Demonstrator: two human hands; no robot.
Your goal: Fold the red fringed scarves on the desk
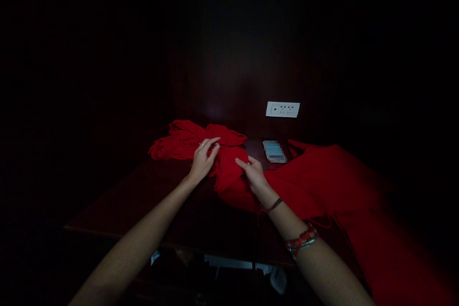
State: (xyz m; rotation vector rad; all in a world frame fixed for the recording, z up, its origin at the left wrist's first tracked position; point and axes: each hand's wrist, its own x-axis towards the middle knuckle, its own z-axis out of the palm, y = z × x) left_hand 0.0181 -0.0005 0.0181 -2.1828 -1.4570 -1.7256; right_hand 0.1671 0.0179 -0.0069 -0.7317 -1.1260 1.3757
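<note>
The room around me is very dark, with a dark reddish wall (222, 76) rising behind the dark wooden surface (139, 201) in front of me. Across the surface lies my red cloth (311, 177), its long axis running from the middle, at my hands, out to the right and down toward the lower right corner; its narrow end points left. A crumpled red heap (170, 148) sits at the far left, just beyond my left hand, and in this poor light I can't tell whether it joins the cloth. Pale papers (229, 262) show below the near edge. A white socket plate (282, 109) is set in the wall, and under it a phone (274, 151) lies beside the cloth. My right hand (255, 174) is closed, pinching the cloth's narrow end with the thumb on top. My left hand (204, 158) is half curled over the gathered red fabric, its fingers slightly apart; I can't tell whether they grip it. Bracelets (301, 241) circle my right forearm, and a ring (201, 144) sits on a left finger.
</note>
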